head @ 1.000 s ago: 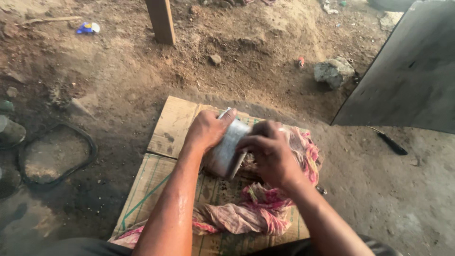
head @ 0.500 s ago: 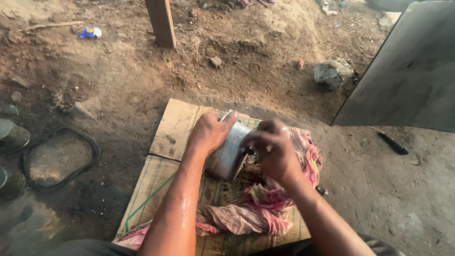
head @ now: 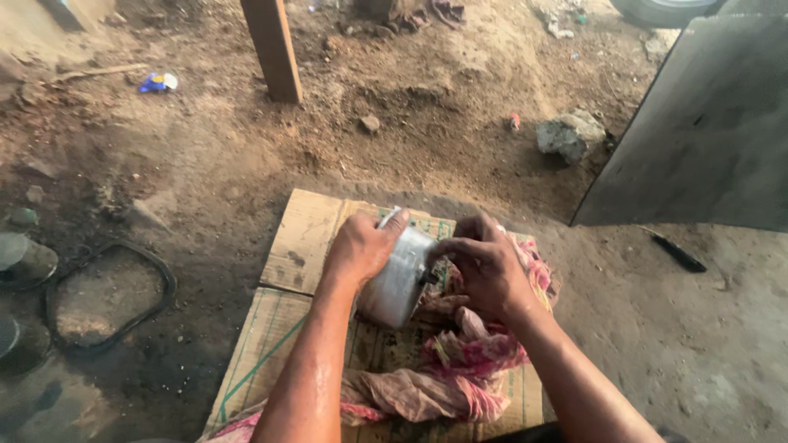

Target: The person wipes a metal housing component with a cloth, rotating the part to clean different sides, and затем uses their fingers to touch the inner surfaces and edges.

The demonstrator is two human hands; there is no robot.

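wooden post (head: 272,49), grey rock (head: 570,135), rubber ring (head: 107,295)

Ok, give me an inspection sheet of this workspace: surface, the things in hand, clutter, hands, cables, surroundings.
Surface: flattened cardboard on a dirt floor.
Job's things: dented metal can lying tilted on the cardboard; pink cloth bunched under and beside it.
Clutter: rubber ring and round metal lids at left; blue scrap; rock; dark tool at right.
Hands: left hand grips the can's side; right hand pinches at its end.
Cables: nothing seen.
Surroundings: wooden post; grey slab at right.
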